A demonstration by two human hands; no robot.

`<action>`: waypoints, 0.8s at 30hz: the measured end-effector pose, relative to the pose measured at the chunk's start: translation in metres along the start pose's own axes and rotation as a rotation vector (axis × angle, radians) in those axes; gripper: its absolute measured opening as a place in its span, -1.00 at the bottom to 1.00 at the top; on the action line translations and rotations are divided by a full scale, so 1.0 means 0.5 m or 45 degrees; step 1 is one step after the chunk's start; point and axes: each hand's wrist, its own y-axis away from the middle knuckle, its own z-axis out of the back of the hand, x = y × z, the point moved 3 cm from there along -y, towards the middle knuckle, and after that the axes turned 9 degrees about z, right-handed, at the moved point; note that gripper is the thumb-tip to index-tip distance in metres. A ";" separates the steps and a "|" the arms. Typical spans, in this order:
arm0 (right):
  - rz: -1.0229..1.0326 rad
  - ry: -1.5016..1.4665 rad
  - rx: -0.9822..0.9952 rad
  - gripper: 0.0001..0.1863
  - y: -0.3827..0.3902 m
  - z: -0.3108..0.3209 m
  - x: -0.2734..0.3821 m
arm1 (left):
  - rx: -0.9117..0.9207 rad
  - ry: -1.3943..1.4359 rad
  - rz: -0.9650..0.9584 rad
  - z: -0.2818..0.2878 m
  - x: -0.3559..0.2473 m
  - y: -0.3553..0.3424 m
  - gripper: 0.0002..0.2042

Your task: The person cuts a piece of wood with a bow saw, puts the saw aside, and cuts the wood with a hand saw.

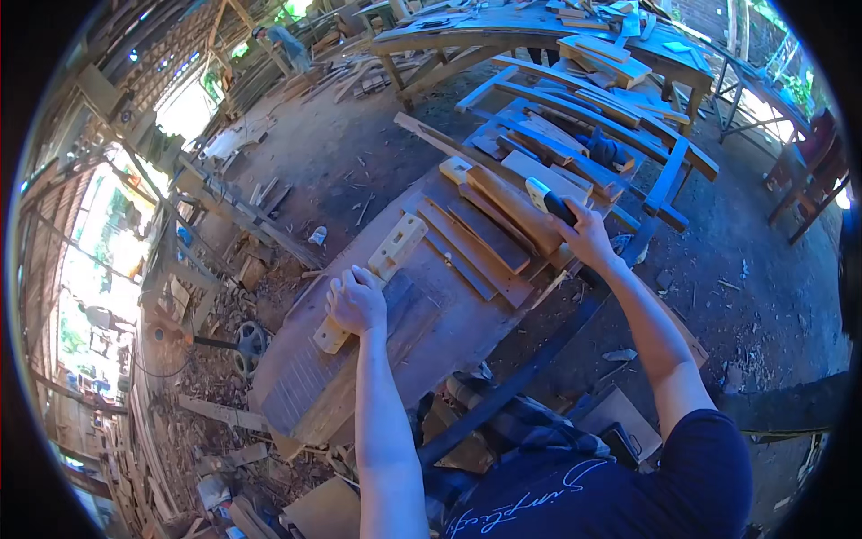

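My left hand [356, 301] is closed over a pale wooden bar [398, 244] with holes in it, which lies across the worktable [328, 269]. Part of the bar is hidden under the fingers. My right hand [588, 236] grips a small object with a black body and a pale, green-edged end [539, 191]; its exact kind cannot be made out. That hand is above the right edge of the worktable, beside several brown wooden boards [489, 235] lying side by side. Near the left hand, a dark plate with pale lines [301, 386] is set in the tabletop.
Beyond the worktable stands a blue-lit wooden frame [602, 117] with planks on it. A long table [485, 38] loaded with wood is at the back. Scraps and a spoked wheel [251, 349] are at the left. A person [285, 47] is far off at upper left.
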 end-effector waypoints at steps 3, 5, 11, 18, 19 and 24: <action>0.066 -0.118 -0.096 -0.61 0.000 0.013 0.000 | 0.023 0.023 -0.002 0.000 -0.005 0.003 -0.68; 0.209 0.019 -0.212 -0.62 -0.007 0.031 0.001 | -0.009 0.008 -0.009 0.001 -0.008 0.003 -0.69; 0.249 0.392 -0.230 -0.59 -0.020 0.030 -0.009 | 0.048 0.016 0.004 0.003 0.006 -0.003 -0.71; 0.453 0.826 0.156 -0.45 -0.018 0.066 -0.051 | 0.000 -0.004 -0.038 0.009 -0.018 0.001 -0.72; 0.421 0.852 0.160 -0.45 -0.013 0.069 -0.053 | -0.002 0.000 -0.041 0.003 -0.011 0.001 -0.71; 0.564 0.811 0.029 -0.53 -0.010 0.116 -0.022 | 0.057 -0.029 -0.020 0.011 -0.004 -0.003 -0.68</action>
